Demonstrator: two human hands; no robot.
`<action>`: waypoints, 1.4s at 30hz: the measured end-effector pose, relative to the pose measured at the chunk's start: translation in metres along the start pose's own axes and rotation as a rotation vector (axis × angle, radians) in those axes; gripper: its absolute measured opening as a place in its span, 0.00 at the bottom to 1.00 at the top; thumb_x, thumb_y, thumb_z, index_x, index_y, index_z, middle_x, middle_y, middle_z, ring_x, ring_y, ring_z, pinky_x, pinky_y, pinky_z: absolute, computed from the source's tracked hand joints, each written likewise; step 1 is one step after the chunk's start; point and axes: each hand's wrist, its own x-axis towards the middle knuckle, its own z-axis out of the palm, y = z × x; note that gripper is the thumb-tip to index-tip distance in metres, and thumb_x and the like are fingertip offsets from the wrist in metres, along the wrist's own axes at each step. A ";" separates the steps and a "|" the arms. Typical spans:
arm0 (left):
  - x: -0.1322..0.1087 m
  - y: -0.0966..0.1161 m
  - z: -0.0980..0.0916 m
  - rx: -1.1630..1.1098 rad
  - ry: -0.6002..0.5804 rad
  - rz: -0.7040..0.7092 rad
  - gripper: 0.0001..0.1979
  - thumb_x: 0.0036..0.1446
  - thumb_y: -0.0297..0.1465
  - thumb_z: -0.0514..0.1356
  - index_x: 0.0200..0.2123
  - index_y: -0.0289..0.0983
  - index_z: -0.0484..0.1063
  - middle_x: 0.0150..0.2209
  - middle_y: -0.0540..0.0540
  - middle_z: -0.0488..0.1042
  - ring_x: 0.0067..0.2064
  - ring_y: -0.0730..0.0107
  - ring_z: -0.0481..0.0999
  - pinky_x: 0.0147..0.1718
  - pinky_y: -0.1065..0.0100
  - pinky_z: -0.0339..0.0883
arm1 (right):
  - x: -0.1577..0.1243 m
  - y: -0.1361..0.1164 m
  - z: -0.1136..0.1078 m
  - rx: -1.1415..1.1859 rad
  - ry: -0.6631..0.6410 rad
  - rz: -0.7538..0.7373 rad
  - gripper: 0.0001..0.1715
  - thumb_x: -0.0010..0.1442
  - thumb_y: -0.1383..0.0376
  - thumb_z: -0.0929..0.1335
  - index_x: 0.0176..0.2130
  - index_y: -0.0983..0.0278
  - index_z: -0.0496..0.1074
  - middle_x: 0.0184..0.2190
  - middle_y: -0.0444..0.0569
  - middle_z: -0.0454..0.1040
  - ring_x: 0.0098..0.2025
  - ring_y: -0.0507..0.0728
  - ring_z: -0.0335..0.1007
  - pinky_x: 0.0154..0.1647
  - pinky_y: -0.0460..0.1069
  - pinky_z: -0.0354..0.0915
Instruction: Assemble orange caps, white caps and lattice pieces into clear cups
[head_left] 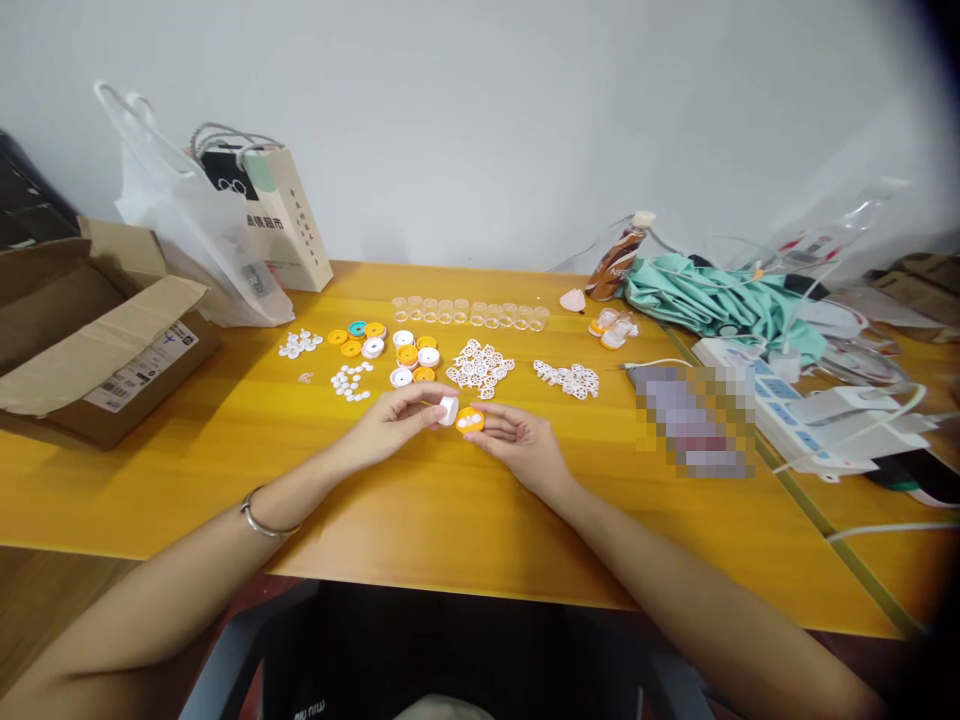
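Note:
Between the fingertips of my left hand is a small white round cap. My right hand pinches an orange round piece with white parts on its face, close beside the cap. Just beyond my hands lie white and orange round caps and a heap of white openwork gear-like pieces. Small white discs are scattered to the left, with white pronged pieces behind them. Farther back stands a row of clear little cups. More white openwork pieces lie to the right.
On the left are an open cardboard box, a white plastic bag and a paper bag. At right lie a bottle, a green folded cloth, a blurred-out phone and a power strip with cables.

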 end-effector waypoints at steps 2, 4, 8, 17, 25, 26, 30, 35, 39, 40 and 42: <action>0.001 0.000 -0.002 -0.011 -0.006 -0.017 0.14 0.55 0.30 0.59 0.46 0.38 0.69 0.41 0.45 0.73 0.39 0.72 0.72 0.40 0.68 0.68 | 0.000 0.001 0.000 -0.009 0.004 -0.013 0.22 0.42 0.65 0.74 0.40 0.62 0.72 0.33 0.45 0.79 0.38 0.56 0.77 0.49 0.53 0.70; 0.001 -0.001 -0.003 -0.039 -0.026 -0.040 0.17 0.53 0.29 0.61 0.47 0.38 0.68 0.42 0.46 0.73 0.39 0.72 0.73 0.41 0.67 0.67 | 0.001 0.003 0.000 -0.013 0.006 -0.027 0.22 0.42 0.65 0.74 0.41 0.62 0.72 0.34 0.45 0.79 0.38 0.56 0.77 0.49 0.54 0.70; 0.001 -0.002 -0.005 -0.049 -0.072 -0.058 0.18 0.53 0.28 0.61 0.49 0.38 0.67 0.40 0.46 0.73 0.39 0.73 0.73 0.42 0.67 0.66 | 0.000 0.005 0.000 -0.017 0.008 -0.057 0.23 0.43 0.64 0.74 0.42 0.62 0.72 0.34 0.46 0.79 0.39 0.56 0.76 0.49 0.54 0.70; 0.002 -0.005 -0.002 0.005 -0.089 -0.035 0.17 0.54 0.30 0.60 0.47 0.36 0.67 0.40 0.44 0.74 0.41 0.70 0.73 0.44 0.64 0.67 | -0.002 0.012 0.001 -0.084 -0.017 -0.162 0.21 0.45 0.64 0.73 0.41 0.61 0.70 0.34 0.45 0.79 0.37 0.55 0.77 0.46 0.52 0.72; 0.000 -0.006 -0.002 0.139 -0.081 -0.011 0.17 0.54 0.31 0.60 0.48 0.35 0.67 0.40 0.43 0.74 0.40 0.70 0.73 0.43 0.64 0.67 | -0.004 0.012 0.002 -0.099 -0.031 -0.175 0.21 0.46 0.63 0.73 0.42 0.61 0.70 0.37 0.45 0.79 0.38 0.56 0.77 0.48 0.53 0.71; 0.000 -0.006 -0.002 0.159 -0.083 -0.006 0.17 0.54 0.31 0.60 0.48 0.34 0.67 0.40 0.43 0.74 0.40 0.70 0.72 0.43 0.64 0.67 | -0.005 0.011 0.002 -0.098 -0.031 -0.170 0.21 0.47 0.63 0.72 0.42 0.61 0.70 0.37 0.45 0.79 0.39 0.56 0.77 0.48 0.53 0.71; -0.001 -0.005 -0.001 0.252 -0.070 0.048 0.17 0.55 0.32 0.60 0.48 0.35 0.68 0.37 0.44 0.74 0.38 0.70 0.72 0.41 0.63 0.67 | -0.005 0.011 0.003 -0.093 -0.046 -0.167 0.20 0.47 0.62 0.72 0.42 0.60 0.70 0.37 0.45 0.79 0.39 0.56 0.76 0.48 0.54 0.71; -0.002 0.000 0.004 0.407 -0.040 0.102 0.16 0.55 0.34 0.59 0.46 0.36 0.69 0.36 0.44 0.74 0.35 0.71 0.72 0.39 0.65 0.67 | -0.004 0.013 0.004 -0.070 -0.074 -0.162 0.20 0.47 0.62 0.72 0.42 0.60 0.71 0.38 0.45 0.79 0.40 0.56 0.76 0.49 0.54 0.70; -0.005 0.006 0.009 0.508 -0.008 0.112 0.14 0.56 0.35 0.58 0.44 0.37 0.70 0.38 0.45 0.74 0.36 0.70 0.72 0.37 0.67 0.66 | -0.004 0.013 0.004 -0.045 -0.069 -0.154 0.19 0.48 0.63 0.72 0.43 0.60 0.71 0.38 0.45 0.79 0.40 0.56 0.76 0.50 0.54 0.69; -0.005 0.007 0.010 0.526 -0.003 0.113 0.13 0.56 0.35 0.58 0.44 0.37 0.70 0.38 0.45 0.74 0.36 0.70 0.71 0.36 0.68 0.66 | -0.005 0.013 0.004 -0.039 -0.068 -0.150 0.20 0.48 0.63 0.72 0.43 0.60 0.71 0.38 0.45 0.79 0.40 0.56 0.76 0.50 0.54 0.69; -0.005 0.008 0.011 0.553 0.001 0.118 0.13 0.56 0.34 0.58 0.44 0.37 0.71 0.36 0.46 0.74 0.36 0.70 0.71 0.35 0.69 0.65 | -0.005 0.014 0.004 -0.024 -0.069 -0.137 0.22 0.48 0.64 0.72 0.45 0.59 0.70 0.38 0.45 0.78 0.41 0.56 0.76 0.51 0.55 0.69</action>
